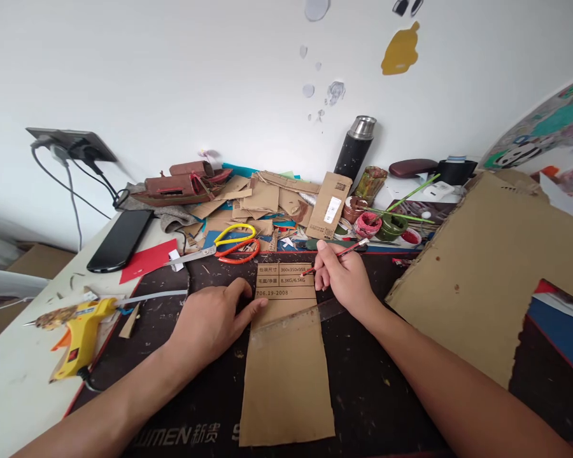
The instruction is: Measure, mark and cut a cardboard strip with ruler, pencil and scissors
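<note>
A long brown cardboard strip (pixel 289 381) with printed Chinese text and numbers at its far end lies on the dark mat. A clear ruler (pixel 286 323) crosses it at a slight slant. My left hand (pixel 214 318) is at the strip's left edge, thumb on the cardboard and the other fingers curled, gripping that edge. In my right hand (pixel 341 277) is a red and black pencil (pixel 346 249), pinched between the fingers. Its tip is over the printed part, near the strip's right edge. My right forearm partly covers the ruler's right end.
A yellow glue gun (pixel 83 337) and a black phone (pixel 120 240) lie left. Beyond the strip are scissors (pixel 236 243), cardboard scraps (pixel 260 196), a brown model boat (pixel 181 184), paint jars (pixel 367 224) and a thermos (pixel 356 149). A large cardboard sheet (pixel 477 273) stands right.
</note>
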A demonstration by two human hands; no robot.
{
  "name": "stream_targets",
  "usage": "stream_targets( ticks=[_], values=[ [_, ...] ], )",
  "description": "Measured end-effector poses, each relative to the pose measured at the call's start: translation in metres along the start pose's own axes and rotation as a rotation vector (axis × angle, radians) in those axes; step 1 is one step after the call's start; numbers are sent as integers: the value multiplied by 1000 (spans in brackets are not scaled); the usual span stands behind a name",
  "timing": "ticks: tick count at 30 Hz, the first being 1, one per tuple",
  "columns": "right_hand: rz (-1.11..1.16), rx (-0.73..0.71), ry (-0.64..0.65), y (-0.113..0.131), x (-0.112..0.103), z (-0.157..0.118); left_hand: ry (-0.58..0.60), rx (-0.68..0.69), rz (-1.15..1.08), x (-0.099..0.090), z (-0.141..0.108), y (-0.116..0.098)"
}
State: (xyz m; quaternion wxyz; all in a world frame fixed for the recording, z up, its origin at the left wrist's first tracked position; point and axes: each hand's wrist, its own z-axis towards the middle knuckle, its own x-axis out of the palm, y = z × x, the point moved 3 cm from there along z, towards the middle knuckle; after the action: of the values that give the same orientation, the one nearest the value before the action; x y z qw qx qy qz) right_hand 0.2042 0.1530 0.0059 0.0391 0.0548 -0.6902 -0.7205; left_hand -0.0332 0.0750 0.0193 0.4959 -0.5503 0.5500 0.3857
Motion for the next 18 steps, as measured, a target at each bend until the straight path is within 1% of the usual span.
stream_targets(
  ticks=[8, 14, 16, 18],
  values=[
    [4, -9, 2, -4, 6, -2, -37, -36, -276, 6, 1, -3],
    [61, -27, -34, -3, 6, -3, -24, -11, -420, 7, 1, -6],
    [78, -32, -35, -3, 6, -3, -25, -5, -519, 8, 2, -6],
    [93, -41, -35, -3, 5, -4, -30, 3, -699, 9, 3, -5]
  ],
)
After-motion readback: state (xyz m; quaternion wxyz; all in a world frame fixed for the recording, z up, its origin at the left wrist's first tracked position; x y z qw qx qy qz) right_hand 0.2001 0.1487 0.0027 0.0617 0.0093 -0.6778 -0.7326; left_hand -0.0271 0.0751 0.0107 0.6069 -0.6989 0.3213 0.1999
